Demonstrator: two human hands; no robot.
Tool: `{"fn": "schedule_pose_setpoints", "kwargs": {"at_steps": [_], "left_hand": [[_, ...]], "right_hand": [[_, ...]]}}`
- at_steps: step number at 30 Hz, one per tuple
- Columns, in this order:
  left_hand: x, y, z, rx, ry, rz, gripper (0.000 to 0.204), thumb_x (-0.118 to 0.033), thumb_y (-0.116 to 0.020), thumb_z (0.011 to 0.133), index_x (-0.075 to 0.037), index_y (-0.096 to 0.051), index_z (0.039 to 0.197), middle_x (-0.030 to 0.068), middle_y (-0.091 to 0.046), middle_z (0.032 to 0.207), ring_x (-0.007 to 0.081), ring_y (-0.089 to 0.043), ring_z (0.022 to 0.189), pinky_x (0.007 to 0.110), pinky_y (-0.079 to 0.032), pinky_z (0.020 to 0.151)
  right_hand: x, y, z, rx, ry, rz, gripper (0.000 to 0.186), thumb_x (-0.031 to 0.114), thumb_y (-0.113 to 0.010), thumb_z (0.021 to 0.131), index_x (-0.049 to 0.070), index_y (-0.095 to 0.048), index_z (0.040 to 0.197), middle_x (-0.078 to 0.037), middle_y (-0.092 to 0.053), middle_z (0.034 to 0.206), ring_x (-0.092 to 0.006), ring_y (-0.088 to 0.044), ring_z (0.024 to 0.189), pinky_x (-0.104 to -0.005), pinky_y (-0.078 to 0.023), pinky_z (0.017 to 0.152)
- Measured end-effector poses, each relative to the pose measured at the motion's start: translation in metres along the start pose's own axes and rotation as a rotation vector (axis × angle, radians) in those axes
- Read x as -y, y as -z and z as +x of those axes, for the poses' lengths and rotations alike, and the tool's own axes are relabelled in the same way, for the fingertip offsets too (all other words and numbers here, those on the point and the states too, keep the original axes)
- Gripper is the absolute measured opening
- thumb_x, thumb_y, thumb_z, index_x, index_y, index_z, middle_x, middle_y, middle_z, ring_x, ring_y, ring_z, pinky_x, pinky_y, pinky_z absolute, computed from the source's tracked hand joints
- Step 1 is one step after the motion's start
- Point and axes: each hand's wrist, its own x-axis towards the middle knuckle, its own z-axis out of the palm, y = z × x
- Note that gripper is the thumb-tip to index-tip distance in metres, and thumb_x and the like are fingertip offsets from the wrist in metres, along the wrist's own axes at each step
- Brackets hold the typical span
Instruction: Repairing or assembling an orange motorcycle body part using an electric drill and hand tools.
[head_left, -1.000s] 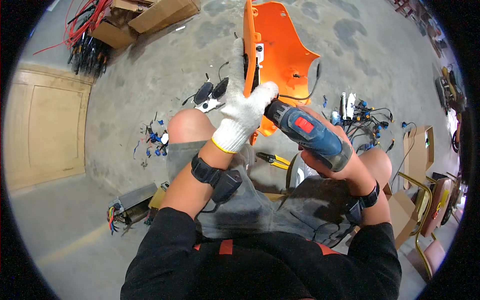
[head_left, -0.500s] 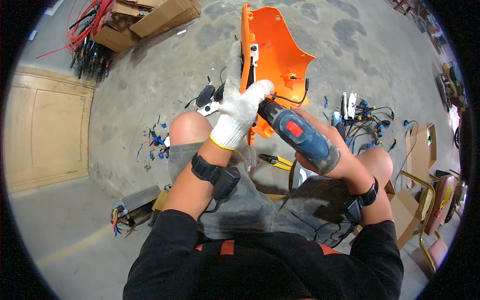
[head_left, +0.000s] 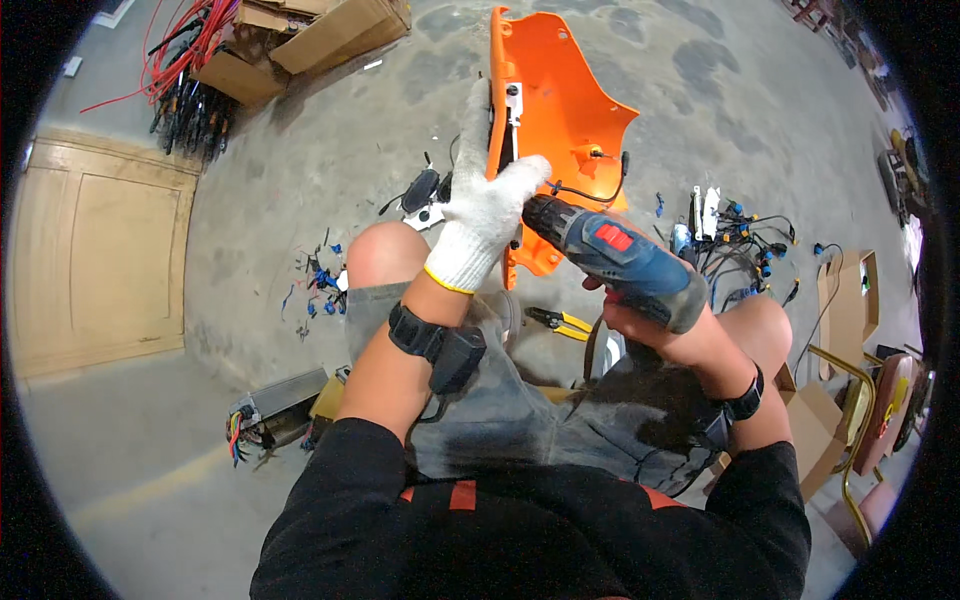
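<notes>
My left hand [head_left: 481, 214], in a white knit glove with a yellow cuff, grips the left edge of an orange molded plastic panel [head_left: 563, 75], thumb across its inner side. A white strip [head_left: 514, 106] with black fittings runs inside that edge, and a black cable [head_left: 622, 170] loops inside the panel. My bare right hand [head_left: 655, 325] is closed on a blue cordless drill [head_left: 625, 262] with a red switch. The drill's black chuck is at the panel's inner left edge beside my left thumb; its tip is hidden.
Yellow-handled pliers [head_left: 562, 325] lie between my legs. Connector bundles [head_left: 765, 245] and small blue parts [head_left: 322, 280] lie on the concrete floor [head_left: 720, 140]. Cardboard boxes [head_left: 330, 45] with red cables [head_left: 197, 40], a tan door panel [head_left: 110, 255], a metal case [head_left: 285, 400] and a chair [head_left: 872, 410] surround me.
The panel dipped left and came back right with both hands, as the whole view shifted slightly. My right fingers now show less above the drill and more beneath it.
</notes>
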Motion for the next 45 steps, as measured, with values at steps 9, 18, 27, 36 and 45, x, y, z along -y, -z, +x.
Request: {"fn": "schedule_pose_setpoints", "kwargs": {"at_steps": [9, 18, 27, 36, 45], "left_hand": [[-0.009, 0.010, 0.003, -0.261, 0.260, -0.110, 0.017, -0.019, -0.064, 0.082, -0.007, -0.059, 0.093, 0.0018, -0.058, 0.071, 0.0130, -0.053, 0.049, 0.025, -0.048, 0.053], [-0.011, 0.019, 0.008, -0.406, 0.303, -0.368, 0.019, -0.016, -0.064, 0.081, -0.003, -0.059, 0.094, 0.0069, -0.058, 0.079, 0.0197, -0.060, 0.063, 0.032, -0.053, 0.059], [0.001, 0.021, 0.012, -0.404, 0.281, -0.234, 0.021, -0.018, -0.067, 0.080, -0.004, -0.061, 0.095, 0.0057, -0.057, 0.078, 0.0172, -0.057, 0.061, 0.031, -0.049, 0.051], [0.005, 0.022, 0.010, -0.393, 0.242, -0.212, 0.035, -0.015, -0.067, 0.079, -0.004, -0.054, 0.109, 0.0057, -0.053, 0.072, 0.0134, -0.048, 0.044, 0.028, -0.039, 0.033], [0.001, 0.022, 0.009, -0.345, 0.307, -0.217, 0.035, -0.015, -0.064, 0.081, -0.007, -0.051, 0.113, 0.0056, -0.054, 0.072, 0.0122, -0.045, 0.041, 0.027, -0.039, 0.033]], "right_hand": [[-0.003, 0.013, -0.010, 0.032, -0.113, 0.329, 0.045, 0.001, -0.062, 0.086, 0.002, -0.052, 0.130, -0.008, -0.064, 0.108, -0.0136, -0.060, 0.086, -0.0288, -0.051, 0.076], [0.004, -0.004, -0.017, 0.080, -0.076, 0.170, 0.069, -0.004, -0.064, 0.082, 0.003, -0.036, 0.145, -0.007, -0.062, 0.114, -0.0145, -0.061, 0.099, -0.0288, -0.049, 0.086], [-0.002, -0.004, -0.016, 0.108, -0.052, 0.142, 0.049, 0.000, -0.062, 0.085, 0.004, -0.049, 0.132, -0.010, -0.062, 0.110, -0.0133, -0.058, 0.080, -0.0287, -0.050, 0.073], [-0.007, -0.001, -0.019, 0.096, -0.063, 0.065, 0.061, 0.000, -0.065, 0.082, 0.003, -0.043, 0.139, -0.010, -0.060, 0.116, -0.0143, -0.059, 0.091, -0.0293, -0.049, 0.082], [-0.001, 0.001, -0.019, 0.084, -0.099, 0.033, 0.061, 0.001, -0.065, 0.082, 0.004, -0.044, 0.139, -0.013, -0.054, 0.126, -0.0174, -0.058, 0.096, -0.0303, -0.048, 0.084]]}}
